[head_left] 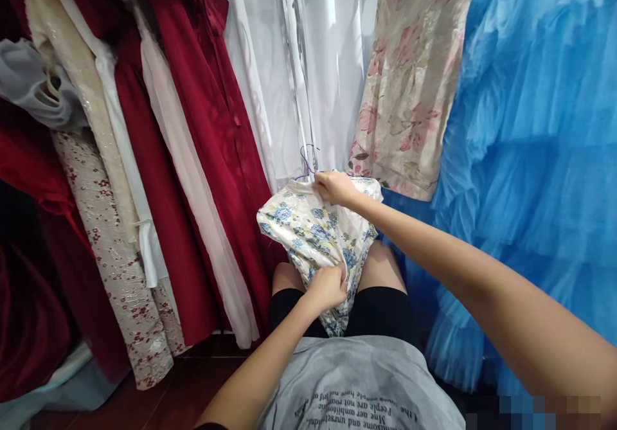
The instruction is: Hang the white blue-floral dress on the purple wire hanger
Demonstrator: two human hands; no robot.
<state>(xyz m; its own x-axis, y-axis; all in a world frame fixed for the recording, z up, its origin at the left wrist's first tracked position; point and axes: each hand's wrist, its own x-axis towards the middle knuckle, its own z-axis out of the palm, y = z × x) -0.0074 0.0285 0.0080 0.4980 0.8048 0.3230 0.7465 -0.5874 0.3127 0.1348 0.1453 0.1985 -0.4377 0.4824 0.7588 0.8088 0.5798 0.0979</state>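
Note:
A white garment with blue flowers (301,221), its exact cut unclear, hangs on a thin purple hanger (303,174) over my lap. Up at the neckline, just below the hanger's hook, my right hand (333,188) is closed on the cloth. Lower down, the fingers of my left hand (328,286) are curled round a fold of the same garment's front. Between the two hands the cloth is stretched, and its lower end narrows between my thighs.
Dark red dresses (193,96) and a pale pink one (193,211) hang on the left. White curtains (332,51) are behind. To the right hang a pink floral garment (409,83) and a ruffled blue tulle dress (544,160). A light blue container (91,385) stands lower left.

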